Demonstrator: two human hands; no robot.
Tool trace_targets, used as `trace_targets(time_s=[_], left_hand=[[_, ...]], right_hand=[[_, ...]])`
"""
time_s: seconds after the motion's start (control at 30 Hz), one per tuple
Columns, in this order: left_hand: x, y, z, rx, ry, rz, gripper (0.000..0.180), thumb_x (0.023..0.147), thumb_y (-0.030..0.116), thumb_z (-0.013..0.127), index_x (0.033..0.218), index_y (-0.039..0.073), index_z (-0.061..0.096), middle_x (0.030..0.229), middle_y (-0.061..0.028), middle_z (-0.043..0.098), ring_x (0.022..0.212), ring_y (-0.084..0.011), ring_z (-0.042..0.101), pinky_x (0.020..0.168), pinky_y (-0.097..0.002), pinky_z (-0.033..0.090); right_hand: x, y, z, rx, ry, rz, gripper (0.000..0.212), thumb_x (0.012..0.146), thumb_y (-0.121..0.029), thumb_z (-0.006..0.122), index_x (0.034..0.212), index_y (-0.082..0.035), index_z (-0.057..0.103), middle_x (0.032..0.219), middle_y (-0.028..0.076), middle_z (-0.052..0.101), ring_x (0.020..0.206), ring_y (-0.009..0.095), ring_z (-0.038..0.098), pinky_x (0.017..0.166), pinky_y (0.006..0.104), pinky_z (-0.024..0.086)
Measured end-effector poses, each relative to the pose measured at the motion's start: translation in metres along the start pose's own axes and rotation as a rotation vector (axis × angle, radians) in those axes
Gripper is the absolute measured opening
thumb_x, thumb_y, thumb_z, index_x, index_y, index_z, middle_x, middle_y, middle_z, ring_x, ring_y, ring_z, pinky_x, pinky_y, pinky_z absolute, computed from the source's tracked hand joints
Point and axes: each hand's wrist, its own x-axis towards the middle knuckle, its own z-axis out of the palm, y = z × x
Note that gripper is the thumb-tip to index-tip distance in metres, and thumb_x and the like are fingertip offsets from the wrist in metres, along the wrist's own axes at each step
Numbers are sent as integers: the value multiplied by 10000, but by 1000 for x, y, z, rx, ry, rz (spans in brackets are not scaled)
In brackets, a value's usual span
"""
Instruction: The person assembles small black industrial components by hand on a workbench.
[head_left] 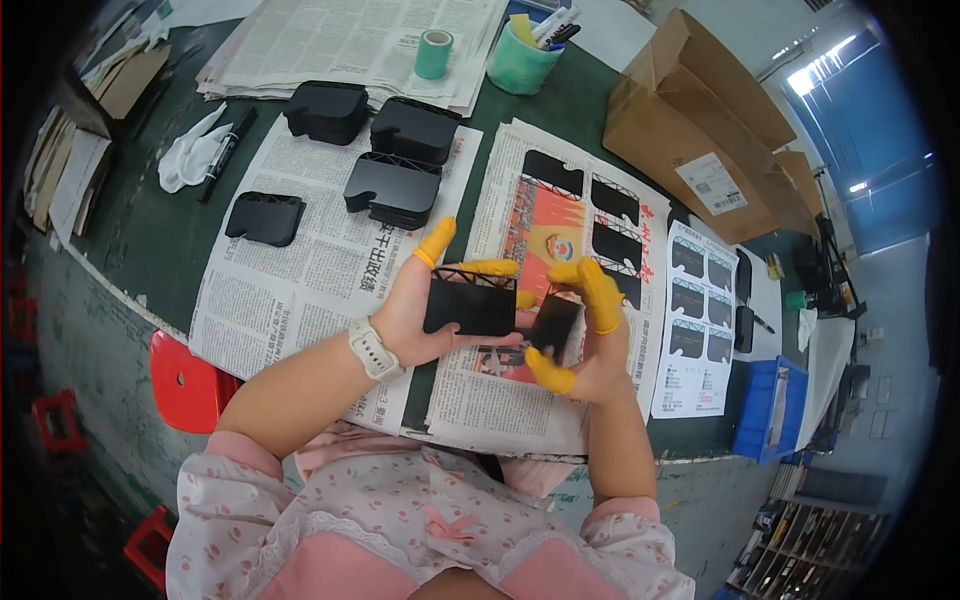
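Yellow finger cots cover several fingertips on both of my hands. In my left hand [405,308] lies a flat black plate [472,306] with a lattice strip along its far edge, gripped between thumb and fingers. A second black plate [554,322], tilted and slightly blurred, is pinched by my right hand [597,355] close beside the first. Left of my hands, several stacks of black plates [393,188] sit on newspaper [290,300]. Beyond my right hand, single black plates [553,173] lie in two columns on another newspaper sheet [500,410].
A cardboard box [690,140] stands at the far right, behind a printed sheet [690,390] picturing similar plates. Farther back are a green tape roll [433,56] and a pen cup [523,66]. A marker [228,155] lies left; a blue bin [752,408] sits right.
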Motion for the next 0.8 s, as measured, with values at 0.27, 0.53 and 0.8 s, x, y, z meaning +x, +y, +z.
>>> trace_targets(time_s=[0.27,0.53,0.8], left_hand=[[9,-12,4,71,183,-27,837,930,774,434,1391,95,600,1339,-161,645,1179,-357,643,1059,-562,463],[7,0,-19,-268,-243,-83,1007,914,811,398,1510,1,435,1472,-379,436,1405,-566,380,1009,-746,415],[3,7,-13,-198,-146,-14,975,924,793,395,1515,18,431,1499,-341,436,1399,-546,404,975,-713,468]], right_hand=[[11,-17,5,-388,-193,47,905,669,-255,903,1450,-26,508,1254,181,604,1132,379,539,975,440,470],[4,1,-46,-1223,-153,399,244,809,-121,706,924,86,647,1161,312,671,1290,419,558,1152,514,326],[7,-12,-38,-1033,-356,322,491,831,-203,737,1190,108,611,1139,279,678,1196,368,612,1189,489,307]])
